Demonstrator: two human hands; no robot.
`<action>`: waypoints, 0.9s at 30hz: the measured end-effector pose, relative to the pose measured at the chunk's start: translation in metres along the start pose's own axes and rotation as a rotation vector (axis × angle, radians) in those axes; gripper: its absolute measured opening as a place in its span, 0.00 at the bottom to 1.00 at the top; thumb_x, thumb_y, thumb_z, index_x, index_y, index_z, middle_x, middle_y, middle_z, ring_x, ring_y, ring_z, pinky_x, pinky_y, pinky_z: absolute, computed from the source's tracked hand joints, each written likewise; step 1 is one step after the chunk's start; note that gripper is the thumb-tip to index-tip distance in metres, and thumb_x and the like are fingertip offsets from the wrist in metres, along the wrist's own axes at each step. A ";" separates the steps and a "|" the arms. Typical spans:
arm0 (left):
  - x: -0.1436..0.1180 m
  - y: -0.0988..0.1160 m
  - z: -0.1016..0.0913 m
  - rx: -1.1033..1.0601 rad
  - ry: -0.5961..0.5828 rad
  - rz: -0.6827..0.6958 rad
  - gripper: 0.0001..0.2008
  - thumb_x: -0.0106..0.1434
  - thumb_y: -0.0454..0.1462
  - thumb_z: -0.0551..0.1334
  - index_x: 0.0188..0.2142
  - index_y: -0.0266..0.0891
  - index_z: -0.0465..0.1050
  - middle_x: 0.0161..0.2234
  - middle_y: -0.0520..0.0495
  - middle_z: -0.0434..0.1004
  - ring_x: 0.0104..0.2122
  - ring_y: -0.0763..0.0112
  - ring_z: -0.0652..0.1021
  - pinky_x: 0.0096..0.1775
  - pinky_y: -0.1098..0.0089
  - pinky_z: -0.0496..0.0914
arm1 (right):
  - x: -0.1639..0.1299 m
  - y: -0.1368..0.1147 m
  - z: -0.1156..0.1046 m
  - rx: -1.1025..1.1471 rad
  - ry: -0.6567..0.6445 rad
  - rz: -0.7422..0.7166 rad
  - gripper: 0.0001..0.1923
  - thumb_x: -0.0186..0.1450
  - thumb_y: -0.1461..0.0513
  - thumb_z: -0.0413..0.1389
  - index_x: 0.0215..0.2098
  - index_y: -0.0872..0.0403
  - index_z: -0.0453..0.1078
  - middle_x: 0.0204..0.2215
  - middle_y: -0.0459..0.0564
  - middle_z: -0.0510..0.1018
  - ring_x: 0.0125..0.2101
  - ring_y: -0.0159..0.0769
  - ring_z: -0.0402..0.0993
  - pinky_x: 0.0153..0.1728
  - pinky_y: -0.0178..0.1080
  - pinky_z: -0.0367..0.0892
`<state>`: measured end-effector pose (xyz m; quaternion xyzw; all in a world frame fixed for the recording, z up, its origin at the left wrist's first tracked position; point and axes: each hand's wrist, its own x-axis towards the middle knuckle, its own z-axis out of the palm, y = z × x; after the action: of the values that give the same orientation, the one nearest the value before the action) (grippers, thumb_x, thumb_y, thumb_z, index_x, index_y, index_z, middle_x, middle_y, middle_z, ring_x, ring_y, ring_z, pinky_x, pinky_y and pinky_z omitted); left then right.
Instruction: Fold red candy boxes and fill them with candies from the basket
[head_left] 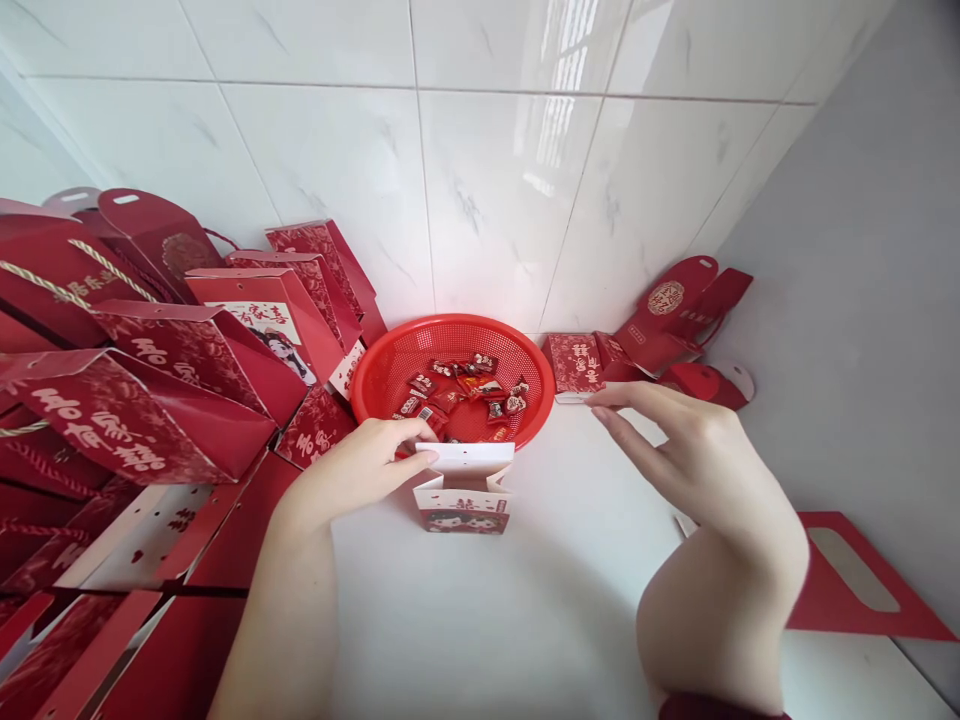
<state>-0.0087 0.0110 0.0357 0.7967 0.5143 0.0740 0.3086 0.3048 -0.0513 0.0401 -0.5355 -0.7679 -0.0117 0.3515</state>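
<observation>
A small paper gift box (pixel 466 512), white above with a red printed front, stands upright with its top flaps apart in front of the red basket. My left hand (pixel 375 455) pinches the left corner of its raised back flap between thumb and fingers. My right hand (pixel 675 440) reaches out at the right, thumb and forefinger slightly apart and nothing visible between them. Its fingertips are at the near corner of a red printed box (pixel 576 362); whether they touch it I cannot tell. Several wrapped candies (pixel 457 385) lie inside the round plastic basket (pixel 365 395).
Red printed boxes (pixel 142 430) crowd the left side, with rope-handled bags (pixel 60 255) behind. More red bags (pixel 660 310) lean at the right back. A red sheet with an oval cut-out (pixel 907 585) lies on the white table (pixel 480 630). A tiled wall (pixel 330 180) closes off the back.
</observation>
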 end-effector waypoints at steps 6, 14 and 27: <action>-0.001 -0.008 -0.004 0.070 -0.043 -0.022 0.18 0.66 0.47 0.54 0.23 0.39 0.60 0.23 0.54 0.62 0.24 0.73 0.64 0.26 0.71 0.54 | 0.020 0.016 0.020 0.081 -0.091 0.087 0.09 0.71 0.58 0.51 0.41 0.49 0.73 0.39 0.46 0.81 0.34 0.36 0.76 0.33 0.37 0.68; -0.001 -0.003 -0.001 0.018 -0.092 -0.024 0.18 0.64 0.47 0.54 0.23 0.39 0.58 0.22 0.53 0.59 0.23 0.73 0.60 0.25 0.70 0.50 | 0.093 0.029 0.110 -0.063 -0.736 0.080 0.11 0.69 0.60 0.51 0.45 0.53 0.73 0.43 0.53 0.80 0.40 0.40 0.76 0.36 0.37 0.68; 0.002 -0.004 -0.003 0.040 -0.105 -0.028 0.18 0.64 0.46 0.54 0.23 0.39 0.58 0.22 0.54 0.61 0.23 0.73 0.63 0.26 0.70 0.52 | 0.138 0.043 0.208 -0.429 -1.217 0.176 0.18 0.64 0.52 0.61 0.43 0.58 0.73 0.41 0.52 0.78 0.40 0.39 0.76 0.44 0.47 0.72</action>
<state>-0.0120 0.0145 0.0353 0.7983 0.5097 0.0177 0.3204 0.2065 0.1615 -0.0555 -0.5656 -0.7636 0.1695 -0.2613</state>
